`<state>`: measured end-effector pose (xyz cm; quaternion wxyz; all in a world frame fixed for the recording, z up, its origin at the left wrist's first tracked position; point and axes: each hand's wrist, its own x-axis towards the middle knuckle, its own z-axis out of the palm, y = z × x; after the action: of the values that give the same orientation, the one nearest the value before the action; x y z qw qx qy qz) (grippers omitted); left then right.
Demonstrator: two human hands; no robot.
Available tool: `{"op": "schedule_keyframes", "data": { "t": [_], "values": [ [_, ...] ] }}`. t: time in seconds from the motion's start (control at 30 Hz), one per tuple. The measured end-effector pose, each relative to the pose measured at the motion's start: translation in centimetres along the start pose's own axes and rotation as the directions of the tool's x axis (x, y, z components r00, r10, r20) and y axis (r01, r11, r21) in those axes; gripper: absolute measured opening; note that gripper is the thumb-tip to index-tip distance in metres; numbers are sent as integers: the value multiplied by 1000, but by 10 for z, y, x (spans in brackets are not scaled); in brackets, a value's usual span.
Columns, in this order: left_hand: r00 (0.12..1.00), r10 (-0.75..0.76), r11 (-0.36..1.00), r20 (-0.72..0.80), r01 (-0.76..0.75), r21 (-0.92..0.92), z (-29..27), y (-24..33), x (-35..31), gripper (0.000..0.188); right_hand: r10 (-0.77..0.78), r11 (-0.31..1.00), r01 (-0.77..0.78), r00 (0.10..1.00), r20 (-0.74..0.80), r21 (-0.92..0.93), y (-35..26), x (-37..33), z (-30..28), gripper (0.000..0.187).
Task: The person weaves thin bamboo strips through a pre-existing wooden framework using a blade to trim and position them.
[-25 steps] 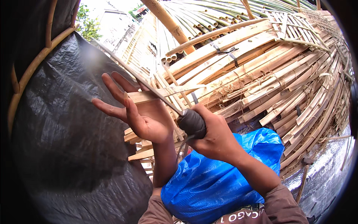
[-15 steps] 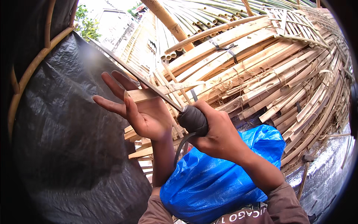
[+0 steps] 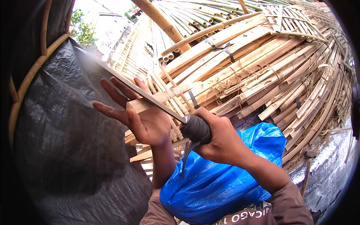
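My right hand [image 3: 221, 137] is closed around the black-wrapped handle [image 3: 195, 128] of a long knife. Its blade [image 3: 135, 87] slants up and left, crossing in front of a flat bamboo strip [image 3: 167, 96]. That strip lies across the palm of my left hand [image 3: 148, 122], with the thumb against its near end. The other left fingers reach outward, spread apart beneath and beside the blade. From the knife handle hangs a dark strap [image 3: 185, 159]. Whether the blade's edge touches the strip, I cannot tell.
Blue plastic sheeting [image 3: 221, 187] covers my lap. A dark tarp [image 3: 71, 131] hangs at left beside a bamboo pole [image 3: 28, 80]. Split bamboo [image 3: 258, 67] is stacked at right, with green bamboo poles [image 3: 210, 18] behind. A hammer-like tool [image 3: 308, 165] lies at lower right.
The knife's blade has tilted slightly so more of its flat side shows, and its strap has swung. My left hand has shifted a little upward with the strip.
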<state>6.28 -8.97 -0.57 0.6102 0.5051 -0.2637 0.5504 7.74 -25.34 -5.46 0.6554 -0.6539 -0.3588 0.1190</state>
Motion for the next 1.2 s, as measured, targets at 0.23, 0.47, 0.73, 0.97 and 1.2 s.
{"op": "schedule_keyframes", "data": {
  "t": [0.23, 0.47, 0.73, 0.97, 1.2],
  "values": [
    [994, -65, 997, 89, 60, 55, -25, 3, 4, 55, 92, 995, -94, 995, -43, -44, 23, 10, -9, 40],
    [928, -334, 943, 167, 329, 59, -37, 28, 23, 18, 48, 998, -41, 987, -156, 49, 15, 6, -23, 34],
    [896, -395, 914, 203, 362, 182, -18, 36, 17, 25, -29, 998, 32, 998, -62, 50, 7, -6, 2, 42],
    [836, -441, 897, 326, 392, 206, -17, 45, 16, 21, -46, 996, 51, 997, -67, 72, 15, -5, 16, 42],
    [900, -396, 899, 180, 341, 274, -9, 43, 12, 26, -4, 999, 5, 1000, -23, 50, -7, -7, 7, 42]
  ]
}}
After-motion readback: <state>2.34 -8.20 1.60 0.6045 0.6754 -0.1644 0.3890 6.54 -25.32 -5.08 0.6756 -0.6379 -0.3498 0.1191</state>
